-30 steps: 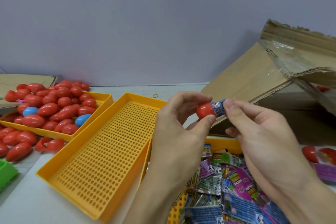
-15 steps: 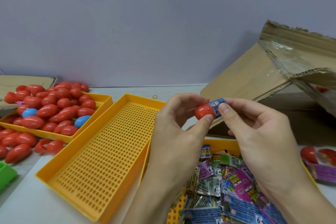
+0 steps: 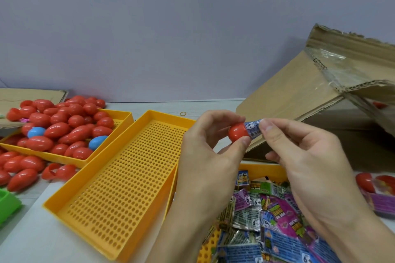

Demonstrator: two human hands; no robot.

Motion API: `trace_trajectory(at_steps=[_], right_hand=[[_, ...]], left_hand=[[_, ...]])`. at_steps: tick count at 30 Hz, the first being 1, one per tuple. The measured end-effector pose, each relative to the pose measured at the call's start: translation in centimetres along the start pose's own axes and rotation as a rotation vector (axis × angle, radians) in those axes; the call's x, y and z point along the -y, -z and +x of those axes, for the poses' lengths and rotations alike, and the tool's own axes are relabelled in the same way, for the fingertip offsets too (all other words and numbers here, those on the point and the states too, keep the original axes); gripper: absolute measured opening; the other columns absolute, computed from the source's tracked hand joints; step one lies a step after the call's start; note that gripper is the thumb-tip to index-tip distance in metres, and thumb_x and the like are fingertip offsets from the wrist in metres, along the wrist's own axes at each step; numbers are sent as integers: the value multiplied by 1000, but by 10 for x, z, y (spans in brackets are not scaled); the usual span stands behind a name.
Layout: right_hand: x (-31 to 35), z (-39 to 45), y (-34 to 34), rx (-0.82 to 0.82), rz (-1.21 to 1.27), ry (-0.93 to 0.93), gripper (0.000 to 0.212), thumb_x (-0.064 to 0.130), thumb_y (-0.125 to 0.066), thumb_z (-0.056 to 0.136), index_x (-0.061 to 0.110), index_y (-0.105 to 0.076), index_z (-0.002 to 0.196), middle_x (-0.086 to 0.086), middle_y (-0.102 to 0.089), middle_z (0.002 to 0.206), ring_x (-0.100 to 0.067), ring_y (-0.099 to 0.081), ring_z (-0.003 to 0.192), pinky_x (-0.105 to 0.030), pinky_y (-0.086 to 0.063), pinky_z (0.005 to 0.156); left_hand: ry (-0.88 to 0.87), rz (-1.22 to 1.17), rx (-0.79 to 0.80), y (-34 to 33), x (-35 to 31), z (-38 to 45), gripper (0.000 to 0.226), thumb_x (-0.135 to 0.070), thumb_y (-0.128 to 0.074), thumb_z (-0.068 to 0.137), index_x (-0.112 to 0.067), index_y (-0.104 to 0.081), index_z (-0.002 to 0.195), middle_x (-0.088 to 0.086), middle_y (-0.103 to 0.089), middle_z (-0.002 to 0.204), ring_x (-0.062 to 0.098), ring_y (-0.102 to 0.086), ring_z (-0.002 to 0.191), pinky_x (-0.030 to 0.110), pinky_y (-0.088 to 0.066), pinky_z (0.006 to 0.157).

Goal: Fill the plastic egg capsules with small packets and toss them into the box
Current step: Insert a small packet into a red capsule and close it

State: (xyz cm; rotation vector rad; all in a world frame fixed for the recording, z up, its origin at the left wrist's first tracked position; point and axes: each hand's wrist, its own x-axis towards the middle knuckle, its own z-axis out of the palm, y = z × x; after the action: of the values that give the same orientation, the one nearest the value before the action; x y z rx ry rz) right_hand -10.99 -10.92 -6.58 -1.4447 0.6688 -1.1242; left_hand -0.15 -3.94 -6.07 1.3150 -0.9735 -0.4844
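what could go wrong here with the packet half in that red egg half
The blue packet sticks well out of the red capsule half, so it may crumple or spring back rather than seat, and the other half might not close. The left hand holds the smooth capsule only by fingertips; a hard push from the right hand could pop it loose onto the packet pile below. No matching half is in hand yet.
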Motion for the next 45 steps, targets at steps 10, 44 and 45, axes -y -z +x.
trace_trajectory(at_steps=[10,44,45], right_hand=[[-1,0,-3,-7,-74,33,12,46,-64,73,50,-75,73,20,-73,81,4,-66,70,-12,-50,62],[-7,2,0,14,-125,3,25,33,-67,86,53,-73,74,25,-71,99,1,-66,94,-36,-53,89],[-7,2,-1,17,-132,20,26,33,-67,86,55,-72,73,24,-72,96,2,-66,92,-34,-54,85]], left_hand=[[-34,-3,26,-2,0,1,27,7,-73,81,-12,-68,99,-2,-73,99,8,-69,98,11,-53,75],[-60,76,9,-4,-1,0,28,7,-73,82,-15,-67,99,-5,-71,99,4,-66,102,7,-50,77],[-60,75,9,-4,-1,0,28,6,-73,82,-15,-67,99,-5,-71,99,4,-66,102,7,-50,77]])
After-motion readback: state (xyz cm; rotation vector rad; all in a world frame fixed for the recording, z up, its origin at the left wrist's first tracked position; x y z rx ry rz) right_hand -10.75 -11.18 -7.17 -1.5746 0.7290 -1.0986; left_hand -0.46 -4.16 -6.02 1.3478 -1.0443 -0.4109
